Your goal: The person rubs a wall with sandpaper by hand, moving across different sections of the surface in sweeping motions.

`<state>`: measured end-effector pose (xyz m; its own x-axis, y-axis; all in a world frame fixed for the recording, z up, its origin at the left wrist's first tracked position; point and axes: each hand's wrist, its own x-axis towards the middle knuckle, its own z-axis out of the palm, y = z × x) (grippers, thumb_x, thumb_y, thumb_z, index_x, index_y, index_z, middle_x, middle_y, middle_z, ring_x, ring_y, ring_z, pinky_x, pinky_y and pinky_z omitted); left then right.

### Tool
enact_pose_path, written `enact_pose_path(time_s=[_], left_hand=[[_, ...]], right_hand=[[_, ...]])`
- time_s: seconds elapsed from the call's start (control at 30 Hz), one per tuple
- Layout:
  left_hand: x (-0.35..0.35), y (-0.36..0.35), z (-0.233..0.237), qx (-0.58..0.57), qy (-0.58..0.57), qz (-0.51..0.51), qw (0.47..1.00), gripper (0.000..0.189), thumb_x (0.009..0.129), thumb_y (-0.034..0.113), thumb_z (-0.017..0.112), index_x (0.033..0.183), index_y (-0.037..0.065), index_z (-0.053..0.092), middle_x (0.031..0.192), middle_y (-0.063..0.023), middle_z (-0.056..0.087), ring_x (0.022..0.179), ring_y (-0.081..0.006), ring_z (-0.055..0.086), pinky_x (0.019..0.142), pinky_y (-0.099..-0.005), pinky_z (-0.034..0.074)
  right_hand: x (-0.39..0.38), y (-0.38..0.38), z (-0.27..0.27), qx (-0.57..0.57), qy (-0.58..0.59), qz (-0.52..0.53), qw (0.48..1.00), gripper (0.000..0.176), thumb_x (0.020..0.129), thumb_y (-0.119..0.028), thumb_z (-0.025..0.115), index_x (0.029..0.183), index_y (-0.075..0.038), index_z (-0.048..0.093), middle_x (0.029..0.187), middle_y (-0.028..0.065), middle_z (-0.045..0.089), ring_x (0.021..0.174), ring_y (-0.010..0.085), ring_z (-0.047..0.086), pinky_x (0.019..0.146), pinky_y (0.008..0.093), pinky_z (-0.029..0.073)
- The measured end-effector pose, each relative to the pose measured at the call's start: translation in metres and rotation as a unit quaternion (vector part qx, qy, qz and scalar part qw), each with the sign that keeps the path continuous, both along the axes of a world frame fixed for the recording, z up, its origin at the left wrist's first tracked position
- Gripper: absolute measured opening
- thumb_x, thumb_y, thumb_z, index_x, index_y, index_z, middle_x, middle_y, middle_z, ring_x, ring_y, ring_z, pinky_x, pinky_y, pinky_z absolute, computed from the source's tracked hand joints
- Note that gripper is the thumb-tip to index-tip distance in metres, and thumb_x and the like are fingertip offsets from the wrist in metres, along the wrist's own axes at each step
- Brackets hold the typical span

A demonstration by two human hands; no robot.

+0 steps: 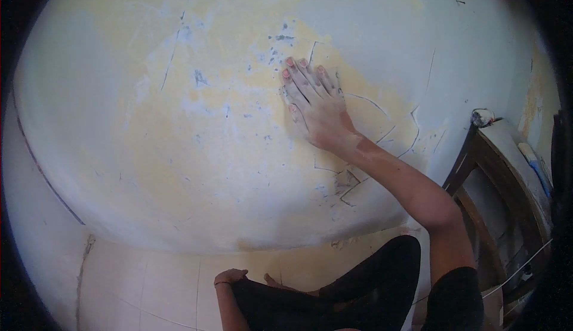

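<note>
My right hand [318,105] lies flat against a patchy cream-and-white wall [227,140], fingers stretched out and slightly apart. Pale dust coats its fingers and back. A thin pale edge shows beside the little finger and near the thumb; I cannot make out whether a sheet lies under the palm. Around the hand, the wall has dark chips, scratches and curved cracks. Down at the bottom, my left hand [231,275] rests on my knee in black cloth [262,301], with its fingers lying over it and partly hidden. A thin band circles its wrist.
A dark wooden chair-like frame [498,152] stands at the right against the wall, with a blue-handled brush [535,164] on it. A pale cable [525,263] crosses the lower right. The tiled floor [167,283] meets the wall below.
</note>
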<state>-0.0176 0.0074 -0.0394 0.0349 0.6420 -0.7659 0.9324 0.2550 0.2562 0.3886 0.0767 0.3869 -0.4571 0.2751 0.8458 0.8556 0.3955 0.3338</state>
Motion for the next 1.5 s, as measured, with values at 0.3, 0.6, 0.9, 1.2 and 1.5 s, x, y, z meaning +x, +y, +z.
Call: enact_pose_path(time_s=[0.3,0.6,0.9,1.2,1.5], left_hand=[[0.013,-0.002,0.023,-0.027,-0.003,0.011,1.0,0.051,0.091,0.054,0.039,0.114,0.019,0.068,0.123,-0.0122,0.06,0.114,-0.0308,0.055,0.102,-0.044,0.038],[0.008,-0.001,0.013,-0.019,0.001,0.015,1.0,0.051,0.09,0.055,0.04,0.115,0.02,0.067,0.127,-0.0124,0.058,0.116,-0.0308,0.054,0.103,-0.0434,0.037],[0.023,-0.01,0.042,0.0,0.018,0.027,0.999,0.052,0.088,0.052,0.043,0.106,0.013,0.071,0.119,-0.0124,0.063,0.11,-0.0301,0.058,0.098,-0.0416,0.041],[0.006,0.009,-0.004,-0.012,0.019,0.019,1.0,0.052,0.089,0.054,0.042,0.109,0.015,0.069,0.121,-0.0105,0.062,0.113,-0.03,0.057,0.099,-0.0414,0.04],[0.016,-0.003,0.026,-0.023,0.012,0.025,0.999,0.053,0.09,0.056,0.041,0.115,0.017,0.067,0.125,-0.0107,0.06,0.119,-0.0292,0.053,0.103,-0.0422,0.037]], right_hand=[[0.008,0.008,-0.003,0.072,0.003,-0.033,0.997,0.052,0.091,-0.027,0.046,0.139,-0.007,0.041,0.149,0.0093,0.033,0.136,0.0261,0.032,0.111,0.0466,0.024],[0.01,0.005,-0.002,0.071,-0.022,-0.019,0.997,0.052,0.091,-0.027,0.047,0.139,-0.008,0.041,0.148,0.0087,0.035,0.136,0.026,0.033,0.111,0.0498,0.022],[0.001,0.044,0.169,0.229,-0.044,-0.028,0.972,0.054,0.093,-0.032,0.044,0.14,-0.007,0.039,0.148,0.0083,0.035,0.136,0.0273,0.034,0.112,0.0485,0.021],[-0.013,0.033,0.243,0.226,-0.009,-0.072,0.971,0.057,0.099,-0.031,0.023,0.147,0.0,0.018,0.155,0.0128,0.017,0.144,0.0269,0.013,0.118,0.0399,0.008],[-0.022,0.025,0.082,0.167,-0.041,-0.037,0.984,0.056,0.093,-0.031,0.043,0.143,-0.007,0.034,0.149,0.0107,0.033,0.136,0.0281,0.034,0.112,0.047,0.023]])
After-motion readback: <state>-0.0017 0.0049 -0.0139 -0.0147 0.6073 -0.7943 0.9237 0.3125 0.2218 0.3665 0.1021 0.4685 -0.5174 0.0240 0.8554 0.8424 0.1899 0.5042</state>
